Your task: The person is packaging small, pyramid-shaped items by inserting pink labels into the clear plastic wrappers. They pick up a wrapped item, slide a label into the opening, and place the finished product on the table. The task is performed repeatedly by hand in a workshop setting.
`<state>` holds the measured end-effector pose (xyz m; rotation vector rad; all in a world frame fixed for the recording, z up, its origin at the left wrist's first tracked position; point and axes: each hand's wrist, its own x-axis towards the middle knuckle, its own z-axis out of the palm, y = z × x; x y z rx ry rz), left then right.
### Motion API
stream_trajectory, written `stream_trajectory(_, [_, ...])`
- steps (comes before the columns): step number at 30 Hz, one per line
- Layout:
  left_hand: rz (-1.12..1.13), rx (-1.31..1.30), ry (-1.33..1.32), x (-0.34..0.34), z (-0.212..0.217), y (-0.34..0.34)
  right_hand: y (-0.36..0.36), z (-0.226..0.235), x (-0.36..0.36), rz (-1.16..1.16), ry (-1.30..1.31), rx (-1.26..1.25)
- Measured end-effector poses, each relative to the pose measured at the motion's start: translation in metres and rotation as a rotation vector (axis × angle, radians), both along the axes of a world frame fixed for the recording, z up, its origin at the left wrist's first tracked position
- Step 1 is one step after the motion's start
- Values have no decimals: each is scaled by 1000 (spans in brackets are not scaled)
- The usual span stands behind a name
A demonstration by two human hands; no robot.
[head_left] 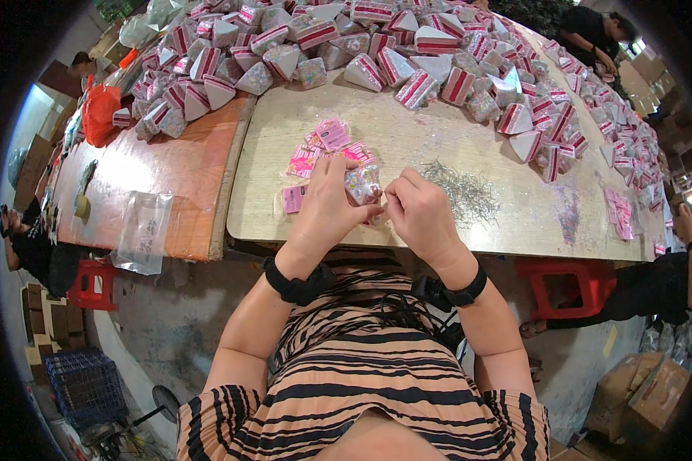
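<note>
My left hand (321,201) is closed around a small clear-wrapped, glittery piece (363,184), its thumb and fingers on either side. Close against that piece's near right end, my right hand (423,215) pinches with thumb and forefinger; what lies in the pinch is too small to make out. Pink printed cards (332,135) are spread beyond and under my left hand, and another pink card (293,199) lies beside its wrist. Just right of my right hand is a loose heap of thin silver wire ties (463,194).
A large heap of wrapped cake-slice-shaped pieces (434,40) curves along the table's (277,107) far and right sides. An orange-brown tabletop (184,165) adjoins at left, with a clear plastic bag (142,230) and tape roll (82,206). Red stools (565,288) stand below. Other people work around.
</note>
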<state>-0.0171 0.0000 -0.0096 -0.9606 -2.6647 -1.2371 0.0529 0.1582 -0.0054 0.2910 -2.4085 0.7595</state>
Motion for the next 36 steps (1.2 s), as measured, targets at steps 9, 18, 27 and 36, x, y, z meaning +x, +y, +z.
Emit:
stream_trajectory(9, [-13,53,30,0,-4,2,0,-1,2,-27,10,12])
stream_trajectory(18, [4,17,36,1,-1,2,-1,-3,2,-44,8,33])
stream_trajectory(27, [18,3,35,3,2,3,-2,-2,4,-68,8,165])
stream_trajectory(36, [8,40,63,2,-9,3,2,-6,4,-28,0,212])
